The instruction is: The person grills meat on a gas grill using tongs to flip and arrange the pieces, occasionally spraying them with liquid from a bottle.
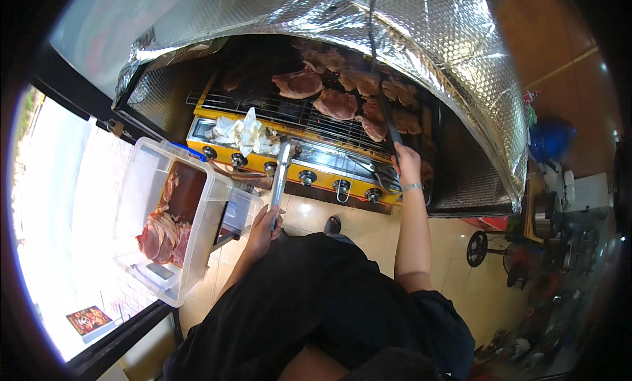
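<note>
My left hand (266,227) grips the lower end of metal tongs (280,178), whose tips are beside crumpled stained paper (252,135) on the grill's front ledge. Around the dark handle of a long utensil (390,122) my right hand (409,165) is closed; its far end reaches over the meat, and its type cannot be told. Several meat slices (335,104) lie on the wire grate (291,107) of a yellow gas grill (252,163). To the left, raw marinated meat (160,238) sits in a clear plastic bin (202,233).
Foil-faced insulation (444,50) hoods the grill, and a dark cable (371,25) hangs before it. Scissors (377,172) rest near the control knobs (307,177). A smaller plastic container (239,210) stands beside the bin. A fan (518,257) stands at right.
</note>
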`<state>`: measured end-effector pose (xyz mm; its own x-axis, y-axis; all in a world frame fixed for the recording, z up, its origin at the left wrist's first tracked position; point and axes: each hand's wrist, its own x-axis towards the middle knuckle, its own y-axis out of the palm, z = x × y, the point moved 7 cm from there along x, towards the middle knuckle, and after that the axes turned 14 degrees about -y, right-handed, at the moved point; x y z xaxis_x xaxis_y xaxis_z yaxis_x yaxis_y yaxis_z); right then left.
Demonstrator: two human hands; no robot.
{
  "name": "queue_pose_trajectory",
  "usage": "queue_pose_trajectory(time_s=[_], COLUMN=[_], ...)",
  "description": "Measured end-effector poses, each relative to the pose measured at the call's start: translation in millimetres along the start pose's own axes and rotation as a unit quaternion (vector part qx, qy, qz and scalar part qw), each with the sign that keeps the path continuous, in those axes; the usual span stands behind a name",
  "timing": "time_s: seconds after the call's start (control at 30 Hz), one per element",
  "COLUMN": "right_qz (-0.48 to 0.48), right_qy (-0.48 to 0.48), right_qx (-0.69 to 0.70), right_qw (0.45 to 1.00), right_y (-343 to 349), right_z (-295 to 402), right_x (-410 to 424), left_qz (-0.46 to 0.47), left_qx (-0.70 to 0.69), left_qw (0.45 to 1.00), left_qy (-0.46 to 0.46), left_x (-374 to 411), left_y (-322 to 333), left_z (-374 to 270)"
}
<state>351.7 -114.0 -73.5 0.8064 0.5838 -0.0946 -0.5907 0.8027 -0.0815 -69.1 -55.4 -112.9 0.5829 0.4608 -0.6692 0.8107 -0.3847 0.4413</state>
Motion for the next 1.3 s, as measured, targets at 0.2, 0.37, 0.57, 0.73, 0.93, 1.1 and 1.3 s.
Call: queue_pose_trajectory(time_s=[0.2, 0.37, 0.57, 0.73, 0.93, 1.1, 1.3], right_qz=[-0.015, -0.045, 0.056, 0.039, 0.083, 0.036, 0.029], right_qy=[-0.135, -0.336, -0.339, -0.327, 0.073, 0.031, -0.207], right_qx=[-0.141, -0.462, -0.608, -0.446, 0.008, 0.047, -0.15], right_qw=[0.981, 0.819, 0.716, 0.832, 0.994, 0.998, 0.966], right_y=[21.0, 30.1, 62.0, 47.4, -0.3, 49.9, 41.9], right_z=[-5.0, 113.5, 103.7, 104.9, -8.6, -23.2, 15.9], right_x=[48.7, -2.0, 0.5, -61.6, -118.4, -92.6, -63.8], left_qz=[0.014, -0.016, -0.006, -0.053, -0.045, -0.005, -0.004], left_qx=[0.046, 0.004, -0.027, -0.025, -0.011, 0.022, 0.027], left_qw=[0.999, 1.0, 0.999, 0.998, 0.999, 1.0, 1.0], left_qy=[0.002, 0.015, 0.021, 0.029, 0.0, -0.007, -0.011], left_x=[5.9, -6.3, -2.0, -11.6, -1.8, 2.6, -0.7], left_y=[32.5, 16.8, 4.8, -7.7, -7.4, 10.8, 12.2], left_z=[-11.5, -1.3, 5.1, 1.5, 2.3, -9.0, -12.6])
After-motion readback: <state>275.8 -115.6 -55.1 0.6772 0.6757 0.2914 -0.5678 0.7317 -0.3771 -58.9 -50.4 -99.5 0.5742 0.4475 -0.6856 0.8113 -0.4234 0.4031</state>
